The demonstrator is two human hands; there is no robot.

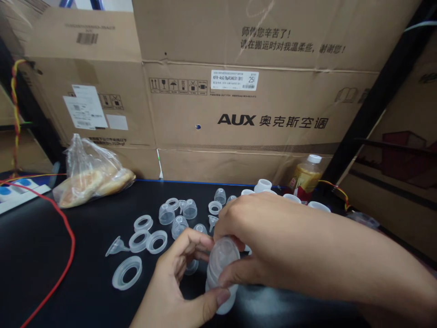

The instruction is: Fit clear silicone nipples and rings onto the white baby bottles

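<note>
So both hands are on one translucent bottle (222, 264), held over the near side of the black bench (92, 246), can't tell if it's touching down. Left hand's (182, 278) grip is curled round its side, thumb pressed on, while the right hand's (247, 228) grip pinches the upper part; loose rings (117, 274) and clear caps (166, 214) sit off to the left.

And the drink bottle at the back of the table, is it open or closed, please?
Closed: a white cap sits on top of the drink bottle.
</note>
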